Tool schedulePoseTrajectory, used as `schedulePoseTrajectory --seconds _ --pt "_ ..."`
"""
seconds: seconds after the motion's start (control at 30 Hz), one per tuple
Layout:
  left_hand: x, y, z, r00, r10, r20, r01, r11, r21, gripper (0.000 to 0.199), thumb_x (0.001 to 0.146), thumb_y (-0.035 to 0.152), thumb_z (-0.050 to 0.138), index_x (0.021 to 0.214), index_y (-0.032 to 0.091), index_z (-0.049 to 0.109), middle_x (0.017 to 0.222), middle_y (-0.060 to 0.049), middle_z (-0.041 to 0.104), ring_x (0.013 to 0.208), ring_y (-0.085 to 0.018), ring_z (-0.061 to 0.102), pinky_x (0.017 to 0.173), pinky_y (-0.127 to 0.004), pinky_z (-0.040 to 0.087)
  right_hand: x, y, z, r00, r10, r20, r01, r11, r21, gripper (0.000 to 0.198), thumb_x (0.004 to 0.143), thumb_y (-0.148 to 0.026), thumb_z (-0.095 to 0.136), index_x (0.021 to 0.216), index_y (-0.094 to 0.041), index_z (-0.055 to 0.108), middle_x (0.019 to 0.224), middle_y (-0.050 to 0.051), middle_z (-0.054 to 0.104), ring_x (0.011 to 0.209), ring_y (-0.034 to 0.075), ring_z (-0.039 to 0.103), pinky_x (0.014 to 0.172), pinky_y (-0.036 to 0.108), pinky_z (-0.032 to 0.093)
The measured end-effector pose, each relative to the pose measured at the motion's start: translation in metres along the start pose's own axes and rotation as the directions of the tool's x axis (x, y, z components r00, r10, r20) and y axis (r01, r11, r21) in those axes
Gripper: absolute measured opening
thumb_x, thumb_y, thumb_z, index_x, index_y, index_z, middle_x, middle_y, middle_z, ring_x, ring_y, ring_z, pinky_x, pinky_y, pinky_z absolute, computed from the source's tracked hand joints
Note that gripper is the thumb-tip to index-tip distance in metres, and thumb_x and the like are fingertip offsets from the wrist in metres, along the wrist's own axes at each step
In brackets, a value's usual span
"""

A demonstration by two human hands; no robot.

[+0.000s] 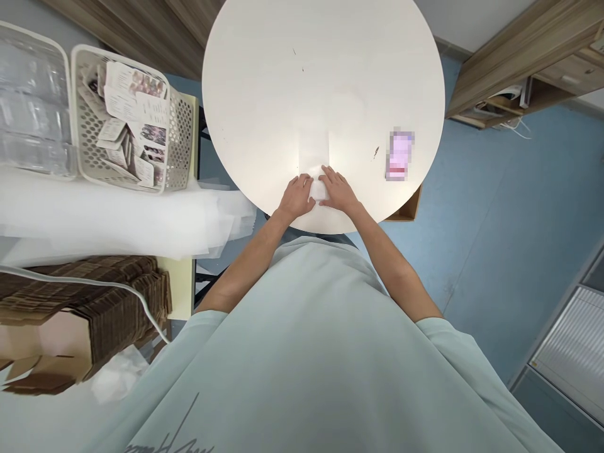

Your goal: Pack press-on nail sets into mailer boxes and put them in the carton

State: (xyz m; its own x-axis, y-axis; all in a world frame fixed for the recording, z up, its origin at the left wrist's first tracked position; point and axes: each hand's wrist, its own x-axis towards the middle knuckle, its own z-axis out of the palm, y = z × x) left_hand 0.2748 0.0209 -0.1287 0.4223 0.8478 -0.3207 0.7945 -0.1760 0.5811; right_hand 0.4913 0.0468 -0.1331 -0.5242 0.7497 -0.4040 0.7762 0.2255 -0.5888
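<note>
At the near edge of the round white table (pixel 264 69), a small white bundle (pixel 319 190) lies between my two hands. A thin, see-through white sheet (pixel 314 146), which looks like packing foam, stretches from it flat across the tabletop, away from me. My left hand (pixel 297 196) grips the bundle's left side with curled fingers, the thumb on the near side. On the right side, my right hand (pixel 338 190) holds it the same way, fingers bent over the far edge. Whatever may be inside the bundle is hidden.
A blurred-out phone-like object (pixel 399 155) lies on the table's right. To the left stand a perforated basket (pixel 180 135) of printed cards and a bin (pixel 35 100) of clear plastic containers. Nearer are stacked white sheets (pixel 117 217), folded cardboard boxes (pixel 127 302) and a pale cable (pixel 113 284).
</note>
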Motion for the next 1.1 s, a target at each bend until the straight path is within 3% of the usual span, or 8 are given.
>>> schedulePoseTrajectory --seconds 0.13,0.27,0.47,0.63,0.77,0.9,1.0,1.1 --pt "-0.015 0.002 0.006 0.999 0.036 0.028 -0.036 0.999 -0.033 0.084 0.085 0.027 0.07 0.164 0.004 0.052 0.168 -0.031 0.054 0.161 -0.047 0.051 0.14 -0.064 0.034 -0.023 -0.01 0.008 1.0 0.011 -0.017 -0.011 1.0 -0.011 0.071 0.097 -0.027 0.082 0.161 -0.017 0.054 0.193 0.023 0.023 0.183 0.037 0.02 0.147 0.068 0.023" --pt "-0.04 0.006 0.017 0.997 0.047 0.053 -0.043 0.996 -0.076 0.082 0.086 0.022 0.07 0.164 0.01 0.051 0.169 -0.028 0.057 0.164 -0.043 0.05 0.141 -0.062 0.034 -0.054 -0.018 0.023 1.0 0.021 -0.022 -0.02 1.0 0.01 0.068 0.1 -0.034 0.077 0.162 -0.016 0.055 0.192 0.023 0.026 0.182 0.038 0.024 0.146 0.068 0.024" --pt "-0.057 0.019 0.024 0.99 -0.14 -0.022 0.132 0.966 -0.222 0.066 0.089 0.023 0.07 0.153 0.016 0.057 0.163 -0.022 0.066 0.158 -0.036 0.059 0.135 -0.055 0.045 -0.079 -0.02 0.024 0.998 0.047 -0.04 -0.046 0.998 0.047 0.067 0.105 -0.045 0.072 0.165 -0.021 0.057 0.19 0.015 0.035 0.181 0.035 0.028 0.148 0.066 0.021" --pt "-0.043 0.022 0.01 0.943 -0.329 -0.041 0.29 0.878 -0.382 0.042 0.095 0.033 0.075 0.135 0.022 0.069 0.147 -0.013 0.078 0.14 -0.033 0.072 0.126 -0.048 0.053 -0.068 -0.019 0.019 0.983 0.13 -0.129 -0.115 0.987 0.113 0.047 0.115 -0.05 0.058 0.152 -0.023 0.07 0.178 0.011 0.058 0.175 0.033 0.041 0.147 0.065 0.022" --pt "-0.027 0.016 0.001 0.887 -0.461 -0.037 0.393 0.793 -0.466 0.018 0.099 0.042 0.076 0.105 0.026 0.07 0.121 -0.008 0.085 0.122 -0.03 0.077 0.109 -0.042 0.06 -0.05 -0.018 0.02 0.946 0.235 -0.223 -0.203 0.967 0.157 0.044 0.12 -0.048 0.048 0.138 -0.021 0.077 0.153 0.013 0.077 0.156 0.032 0.061 0.145 0.061 0.028" --pt "-0.011 0.009 0.001 0.855 -0.517 -0.047 0.444 0.775 -0.449 0.024 0.098 0.038 0.077 0.085 0.026 0.061 0.104 -0.008 0.082 0.108 -0.03 0.076 0.1 -0.041 0.059 -0.034 -0.016 0.021 0.91 0.31 -0.274 -0.272 0.947 0.169 0.037 0.118 -0.046 0.053 0.12 -0.022 0.081 0.133 0.014 0.083 0.138 0.034 0.067 0.137 0.061 0.04" --pt "-0.001 0.008 0.006 0.832 -0.55 -0.069 0.48 0.776 -0.409 0.025 0.097 0.038 0.078 0.083 0.026 0.061 0.099 -0.009 0.079 0.102 -0.03 0.074 0.098 -0.043 0.059 -0.026 -0.014 0.022 0.884 0.365 -0.291 -0.326 0.929 0.176 0.029 0.115 -0.043 0.06 0.119 -0.021 0.079 0.13 0.015 0.082 0.134 0.036 0.066 0.129 0.059 0.048" --pt "0.004 0.01 0.013 0.821 -0.563 -0.095 0.488 0.778 -0.395 0.014 0.099 0.038 0.076 0.099 0.025 0.07 0.107 -0.01 0.08 0.105 -0.032 0.074 0.101 -0.046 0.059 -0.025 -0.014 0.024 0.872 0.39 -0.298 -0.351 0.92 0.176 0.026 0.115 -0.041 0.061 0.123 -0.021 0.076 0.13 0.015 0.08 0.133 0.037 0.067 0.127 0.06 0.05"
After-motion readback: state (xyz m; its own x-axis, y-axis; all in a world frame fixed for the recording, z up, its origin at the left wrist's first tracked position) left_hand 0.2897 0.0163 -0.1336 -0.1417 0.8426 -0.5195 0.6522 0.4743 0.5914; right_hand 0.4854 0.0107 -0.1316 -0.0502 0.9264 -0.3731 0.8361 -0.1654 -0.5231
